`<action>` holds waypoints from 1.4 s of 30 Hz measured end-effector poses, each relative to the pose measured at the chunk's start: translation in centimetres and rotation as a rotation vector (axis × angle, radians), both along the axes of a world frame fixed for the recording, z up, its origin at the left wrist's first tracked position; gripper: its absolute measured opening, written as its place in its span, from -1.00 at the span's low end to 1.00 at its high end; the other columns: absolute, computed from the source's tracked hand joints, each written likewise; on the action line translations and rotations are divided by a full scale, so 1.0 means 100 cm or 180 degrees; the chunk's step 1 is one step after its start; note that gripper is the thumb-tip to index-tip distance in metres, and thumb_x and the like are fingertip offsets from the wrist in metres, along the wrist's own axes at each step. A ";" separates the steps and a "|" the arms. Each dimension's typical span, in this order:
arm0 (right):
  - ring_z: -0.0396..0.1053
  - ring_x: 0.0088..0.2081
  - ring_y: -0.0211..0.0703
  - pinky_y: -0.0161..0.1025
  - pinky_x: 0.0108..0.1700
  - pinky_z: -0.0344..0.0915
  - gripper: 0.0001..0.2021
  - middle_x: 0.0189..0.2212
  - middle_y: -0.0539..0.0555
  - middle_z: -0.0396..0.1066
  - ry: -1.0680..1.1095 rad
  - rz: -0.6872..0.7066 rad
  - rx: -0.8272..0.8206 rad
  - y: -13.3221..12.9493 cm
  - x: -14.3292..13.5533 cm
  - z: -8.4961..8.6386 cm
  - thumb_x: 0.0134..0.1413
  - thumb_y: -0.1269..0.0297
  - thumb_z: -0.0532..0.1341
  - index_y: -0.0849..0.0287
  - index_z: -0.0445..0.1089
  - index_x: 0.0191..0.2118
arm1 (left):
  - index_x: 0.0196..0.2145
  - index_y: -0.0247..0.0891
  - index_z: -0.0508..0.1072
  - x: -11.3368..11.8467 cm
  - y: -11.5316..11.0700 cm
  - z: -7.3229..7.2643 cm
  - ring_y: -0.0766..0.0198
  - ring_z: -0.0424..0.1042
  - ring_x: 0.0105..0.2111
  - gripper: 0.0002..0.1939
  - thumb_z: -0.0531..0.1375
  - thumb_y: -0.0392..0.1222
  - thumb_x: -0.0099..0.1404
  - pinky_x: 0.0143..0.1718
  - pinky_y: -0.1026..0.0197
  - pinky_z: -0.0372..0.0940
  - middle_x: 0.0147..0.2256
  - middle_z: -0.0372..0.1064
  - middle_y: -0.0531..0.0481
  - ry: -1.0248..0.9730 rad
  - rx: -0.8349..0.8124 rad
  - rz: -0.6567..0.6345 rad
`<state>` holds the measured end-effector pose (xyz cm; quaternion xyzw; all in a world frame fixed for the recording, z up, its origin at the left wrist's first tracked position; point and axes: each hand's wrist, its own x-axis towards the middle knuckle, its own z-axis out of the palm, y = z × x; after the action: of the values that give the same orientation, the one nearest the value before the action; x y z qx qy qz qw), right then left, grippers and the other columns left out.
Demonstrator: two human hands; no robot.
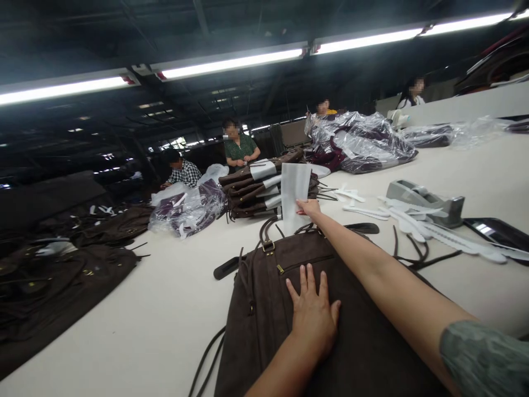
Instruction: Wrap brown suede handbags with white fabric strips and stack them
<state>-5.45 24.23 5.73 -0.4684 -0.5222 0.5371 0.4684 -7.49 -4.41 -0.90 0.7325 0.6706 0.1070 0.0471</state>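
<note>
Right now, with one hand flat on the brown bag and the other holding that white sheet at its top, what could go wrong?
The white sheet, pinched only at its lower edge by the right hand, stands unsupported and may flop or crease. The bag's loose straps trail toward the tape dispenser and white strips; shifting the brown bag under the left hand could drag them.

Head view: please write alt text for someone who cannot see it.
A person's left hand lies flat on a dark brown suede bag on a pale work table, while the right hand holds a white sheet at the bag's top. Beyond lie stacked brown bags, plastic-wrapped bundles, a tape dispenser and seated co-workers.
</note>
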 end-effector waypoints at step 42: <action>0.37 -0.08 -0.10 -0.19 0.01 0.29 -0.52 -0.01 -0.06 0.47 -0.2647 0.1108 0.2387 -0.247 0.147 -0.049 -0.12 0.61 0.17 -0.01 0.57 -0.12 | -0.09 -0.35 0.46 -0.053 0.002 0.019 0.23 0.45 -0.37 -0.40 0.37 0.01 -0.06 -0.33 0.23 0.36 -0.31 0.49 -0.09 -0.3844 -0.0114 0.0052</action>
<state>9.26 -0.42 0.85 -0.3495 -0.8857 0.1558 0.2628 -12.75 -4.23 0.96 0.5362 0.5326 0.4930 0.4310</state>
